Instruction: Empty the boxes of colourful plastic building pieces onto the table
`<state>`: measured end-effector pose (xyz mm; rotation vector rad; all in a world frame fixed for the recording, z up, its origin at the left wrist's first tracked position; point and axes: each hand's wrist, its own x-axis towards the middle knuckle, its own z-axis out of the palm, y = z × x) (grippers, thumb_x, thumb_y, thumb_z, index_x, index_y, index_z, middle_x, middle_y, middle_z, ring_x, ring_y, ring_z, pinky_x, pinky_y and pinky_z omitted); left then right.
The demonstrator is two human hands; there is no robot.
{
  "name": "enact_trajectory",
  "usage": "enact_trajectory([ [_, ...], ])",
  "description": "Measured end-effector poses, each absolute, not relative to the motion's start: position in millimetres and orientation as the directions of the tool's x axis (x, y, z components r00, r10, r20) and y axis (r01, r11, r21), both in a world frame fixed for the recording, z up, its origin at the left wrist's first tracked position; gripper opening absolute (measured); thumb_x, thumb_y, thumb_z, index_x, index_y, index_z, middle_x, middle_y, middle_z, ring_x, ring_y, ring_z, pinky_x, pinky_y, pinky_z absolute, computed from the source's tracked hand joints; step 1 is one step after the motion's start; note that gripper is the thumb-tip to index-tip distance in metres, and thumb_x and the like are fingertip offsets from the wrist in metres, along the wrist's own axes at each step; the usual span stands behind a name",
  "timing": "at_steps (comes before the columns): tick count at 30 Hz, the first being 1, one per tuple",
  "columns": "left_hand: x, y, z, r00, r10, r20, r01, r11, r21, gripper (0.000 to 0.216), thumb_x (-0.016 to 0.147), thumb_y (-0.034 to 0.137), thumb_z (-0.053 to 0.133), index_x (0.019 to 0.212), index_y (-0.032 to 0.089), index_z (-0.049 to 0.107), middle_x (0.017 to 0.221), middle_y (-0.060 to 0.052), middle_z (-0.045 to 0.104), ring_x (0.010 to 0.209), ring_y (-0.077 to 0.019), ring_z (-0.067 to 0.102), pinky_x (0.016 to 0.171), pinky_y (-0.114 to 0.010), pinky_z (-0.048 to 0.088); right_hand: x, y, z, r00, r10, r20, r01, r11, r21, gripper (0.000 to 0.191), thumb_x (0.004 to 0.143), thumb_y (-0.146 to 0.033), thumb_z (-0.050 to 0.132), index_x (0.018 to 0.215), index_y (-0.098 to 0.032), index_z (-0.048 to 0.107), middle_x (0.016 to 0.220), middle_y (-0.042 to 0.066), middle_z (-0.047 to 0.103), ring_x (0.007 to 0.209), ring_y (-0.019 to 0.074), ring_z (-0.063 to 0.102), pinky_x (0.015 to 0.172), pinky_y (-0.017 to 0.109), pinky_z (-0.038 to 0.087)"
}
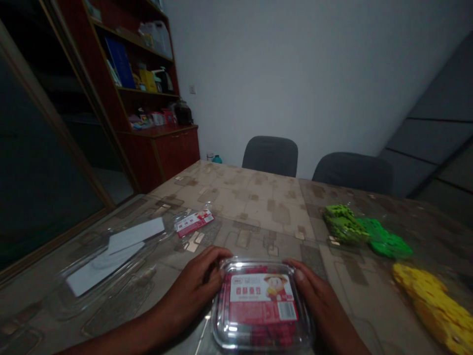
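A clear plastic box (263, 329) with a red-and-white label on its lid and red pieces inside sits at the near edge of view. My left hand (201, 276) holds its left side, fingers curled by the upper left corner. On the opposite side, my right hand (318, 291) grips the upper right edge, with the thumb along the rim. The lid looks to be on the box. The undersides of both hands are hidden.
Left on the patterned table (258, 197) lie a clear plastic piece with white strips (107, 264) and a labelled clear lid (194, 223). To the right are light green pieces (343, 224), bright green pieces (388, 239) and yellow pieces (432, 301). Chairs (270, 155) stand behind.
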<state>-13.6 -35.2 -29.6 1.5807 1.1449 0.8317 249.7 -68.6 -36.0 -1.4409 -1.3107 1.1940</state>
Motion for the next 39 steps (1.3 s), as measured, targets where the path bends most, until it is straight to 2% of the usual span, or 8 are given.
enact_trajectory([
  [8,-16.8,-26.6,-24.8,0.23,0.969,0.09,0.272,-0.153,0.95,0.015,0.091,0.031,0.051,0.098,0.021,0.06,0.091,-0.005,0.061,0.084,-0.021,0.056,0.07,-0.028,0.042,242.7,-66.6,-35.4,0.01,0.997,-0.079,0.125,-0.08,-0.989,0.051,0.091,-0.059,0.044,0.114,-0.02,0.067,0.113,0.01,0.071,0.104,0.0275,0.064,0.093,0.038,0.049],
  [13,-32.9,3.6,-21.4,0.157,0.986,0.053,0.051,-0.062,0.997,0.024,0.085,0.037,0.061,0.1,0.02,0.055,0.067,0.003,0.056,0.055,-0.0121,0.051,0.05,-0.02,0.037,248.9,-65.0,-48.2,0.033,0.988,-0.149,0.152,-0.152,-0.977,0.055,0.083,-0.061,0.057,0.119,-0.02,0.065,0.107,0.01,0.073,0.092,0.0267,0.069,0.081,0.033,0.053],
  [17,-61.7,43.6,-15.0,-0.104,0.993,0.048,0.113,-0.036,0.993,0.036,0.079,0.037,0.064,0.106,0.018,0.053,0.062,0.005,0.057,0.039,-0.0087,0.046,0.039,-0.017,0.034,259.4,-59.4,-63.0,0.02,0.985,-0.173,0.157,-0.174,-0.972,0.056,0.084,-0.061,0.056,0.123,-0.022,0.064,0.115,0.01,0.071,0.106,0.0292,0.065,0.087,0.033,0.052],
  [26,-109.1,77.1,-18.6,-0.294,0.939,0.176,0.429,-0.034,0.903,0.033,0.081,0.022,0.053,0.114,0.015,0.051,0.107,-0.012,0.061,0.077,-0.0208,0.067,0.067,-0.035,0.055,270.1,-52.3,-75.3,0.001,0.983,-0.184,0.196,-0.18,-0.964,0.056,0.083,-0.062,0.056,0.122,-0.023,0.064,0.119,0.011,0.07,0.105,0.031,0.066,0.088,0.037,0.054],
  [29,-114.2,62.7,-10.9,-0.241,0.932,0.271,0.583,-0.084,0.808,0.034,0.074,0.02,0.063,0.107,0.018,0.059,0.128,-0.012,0.054,0.118,-0.0305,0.052,0.099,-0.044,0.042,269.9,-52.0,-74.3,-0.008,0.986,-0.167,0.182,-0.163,-0.97,0.056,0.082,-0.062,0.059,0.122,-0.023,0.064,0.12,0.011,0.07,0.114,0.0315,0.062,0.089,0.034,0.053],
  [31,-114.4,49.9,-5.1,-0.063,0.951,0.301,0.762,-0.149,0.63,0.025,0.073,0.022,0.066,0.097,0.019,0.064,0.128,-0.011,0.054,0.126,-0.0324,0.043,0.105,-0.044,0.034,269.8,-51.9,-73.2,-0.005,0.983,-0.182,0.167,-0.178,-0.97,0.057,0.082,-0.062,0.059,0.123,-0.023,0.064,0.119,0.01,0.07,0.115,0.0314,0.061,0.089,0.034,0.053],
  [35,-103.5,31.0,-3.3,0.334,0.943,0.012,0.938,-0.334,0.089,0.019,0.076,0.022,0.065,0.095,0.019,0.066,0.108,-0.011,0.062,0.097,-0.0294,0.059,0.08,-0.037,0.047,270.8,-52.8,-71.6,0.014,0.978,-0.207,0.13,-0.207,-0.97,0.058,0.081,-0.063,0.058,0.123,-0.022,0.063,0.116,0.011,0.072,0.11,0.0318,0.064,0.088,0.036,0.054],
  [39,-87.6,28.1,-11.2,0.335,0.942,-0.016,0.942,-0.335,-0.006,0.023,0.084,0.012,0.047,0.095,0.013,0.067,0.096,-0.015,0.065,0.084,-0.029,0.062,0.073,-0.039,0.046,272.8,-53.4,-70.3,0.036,0.984,-0.177,0.178,-0.18,-0.967,0.057,0.082,-0.062,0.059,0.122,-0.022,0.064,0.117,0.011,0.071,0.112,0.0315,0.064,0.09,0.037,0.053],
])
